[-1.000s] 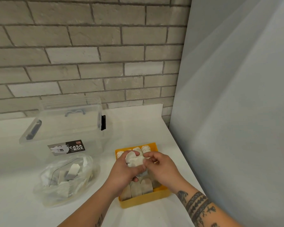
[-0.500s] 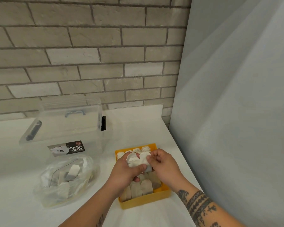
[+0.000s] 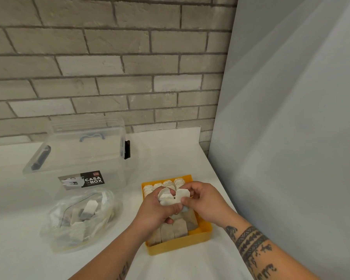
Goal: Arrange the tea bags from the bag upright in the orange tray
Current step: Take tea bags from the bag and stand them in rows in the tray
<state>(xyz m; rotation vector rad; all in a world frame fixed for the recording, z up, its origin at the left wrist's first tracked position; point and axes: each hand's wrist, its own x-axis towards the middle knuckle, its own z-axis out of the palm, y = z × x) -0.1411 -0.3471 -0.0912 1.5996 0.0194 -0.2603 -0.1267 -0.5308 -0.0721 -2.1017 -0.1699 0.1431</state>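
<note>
An orange tray sits on the white table, with several tea bags standing upright at its far end and near end. Above its middle, my left hand grips a small bunch of white tea bags. My right hand pinches one tea bag at the right edge of that bunch. A clear plastic bag with more tea bags lies left of the tray.
A clear lidded storage box labelled CASA BOX stands behind the plastic bag. A brick wall runs along the back. A pale panel rises close on the right, along the table's edge.
My right hand has moved from the bunch's front to its right side and now pinches a single tea bag, drawing it slightly away from the ones in my left hand.
</note>
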